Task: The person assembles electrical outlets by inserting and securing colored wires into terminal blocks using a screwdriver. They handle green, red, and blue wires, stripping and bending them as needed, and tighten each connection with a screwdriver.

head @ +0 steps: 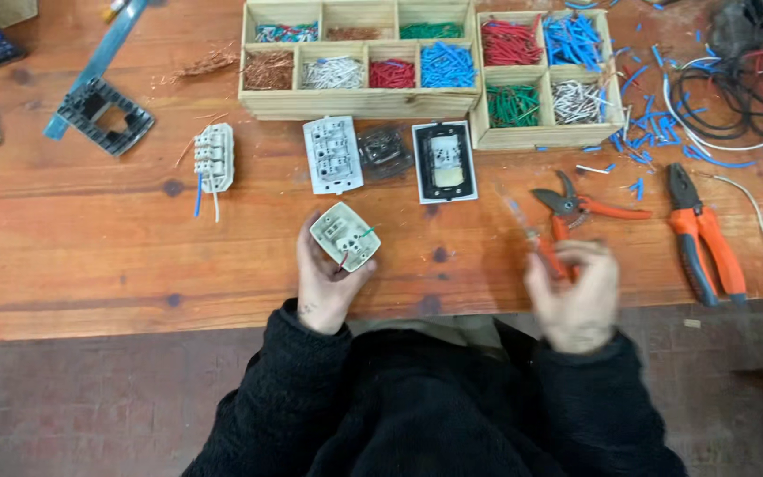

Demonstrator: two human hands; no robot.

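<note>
From the head camera: the left hand (pixel 327 281) is gripping a small white switch module (pixel 345 235), tilted, above the wooden table (pixel 90 256). The right hand (pixel 574 296), blurred, is closing on what may be an orange-handled screwdriver (pixel 536 240). Wire cutters (pixel 580 207) are lying just beyond it.

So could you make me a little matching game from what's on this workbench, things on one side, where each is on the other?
Things:
1. white switch module
2. orange-handled pliers
3. orange-handled screwdriver
4. wooden tray of cut wires

Places:
A. in the right hand, blurred
B. along the far edge of the table
C. in the left hand
D. lying on the table, far right

Pairs: 1-C, 2-D, 3-A, 4-B
</note>
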